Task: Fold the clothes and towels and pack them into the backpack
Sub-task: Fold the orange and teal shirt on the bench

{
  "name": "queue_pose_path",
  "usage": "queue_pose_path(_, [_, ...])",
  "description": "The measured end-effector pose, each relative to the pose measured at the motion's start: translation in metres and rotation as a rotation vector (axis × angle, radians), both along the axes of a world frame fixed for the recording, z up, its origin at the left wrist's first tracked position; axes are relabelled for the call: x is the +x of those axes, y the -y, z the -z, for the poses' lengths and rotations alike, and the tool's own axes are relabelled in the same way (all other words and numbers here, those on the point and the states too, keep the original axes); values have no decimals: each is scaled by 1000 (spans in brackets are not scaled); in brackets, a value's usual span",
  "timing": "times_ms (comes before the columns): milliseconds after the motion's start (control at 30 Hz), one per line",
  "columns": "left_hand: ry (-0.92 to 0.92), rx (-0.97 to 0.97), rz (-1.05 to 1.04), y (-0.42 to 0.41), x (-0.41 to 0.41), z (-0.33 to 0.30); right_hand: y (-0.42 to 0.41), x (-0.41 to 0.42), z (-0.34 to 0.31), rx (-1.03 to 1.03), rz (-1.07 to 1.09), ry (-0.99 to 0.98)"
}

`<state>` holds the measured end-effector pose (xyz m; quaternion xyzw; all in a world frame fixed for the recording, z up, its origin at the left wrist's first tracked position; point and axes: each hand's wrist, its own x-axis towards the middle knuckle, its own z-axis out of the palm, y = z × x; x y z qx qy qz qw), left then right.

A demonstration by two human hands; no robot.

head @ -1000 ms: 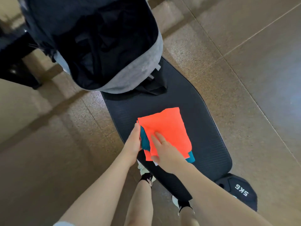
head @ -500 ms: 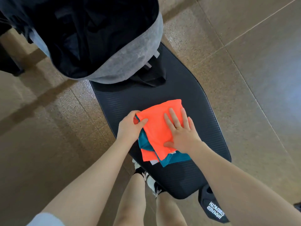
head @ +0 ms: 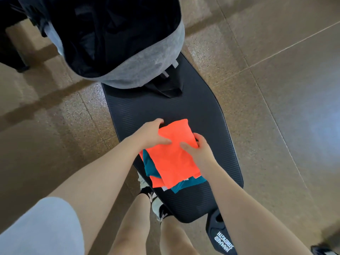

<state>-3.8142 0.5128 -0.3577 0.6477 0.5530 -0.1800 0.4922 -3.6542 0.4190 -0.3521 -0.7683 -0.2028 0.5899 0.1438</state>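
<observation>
Your folded orange cloth (head: 173,155) tops a teal one (head: 150,165); your backpack (head: 117,43) gapes open beyond them.

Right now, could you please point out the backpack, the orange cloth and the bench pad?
backpack (head: 147,70): head view, grey outer wall.
orange cloth (head: 173,159): head view, middle of top fold.
bench pad (head: 165,107): head view, bare ribbed surface.

I see a black padded bench (head: 184,107) with a ribbed surface, running away from me over a brown speckled tile floor (head: 266,89); at its far end stands an open backpack (head: 139,70), grey outside and dark inside, with a black strap trailing onto the pad; nearer me lies a folded stack of orange and teal cloth (head: 174,162), its near edges fanned out.
</observation>
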Motion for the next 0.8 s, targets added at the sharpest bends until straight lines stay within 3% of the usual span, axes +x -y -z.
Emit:
queue_pose_path(200, [265,12,-115,50,-40,-51,22,-4,-47,136,-103,-157])
queue_pose_path(400, [331,126,-264,78,-70,-151,23,-13,-134,232,-322,-162])
queue_pose_path(500, [359,194,-256,70,-86,-197,10,-26,-178,289,-432,-249])
queue_pose_path(600, [351,230,-252,53,-104,-231,-9,-45,-212,342,-533,-203])
queue_pose_path(800, [392,260,-239,-4,-141,-260,-54,-88,-247,457,-477,-158])
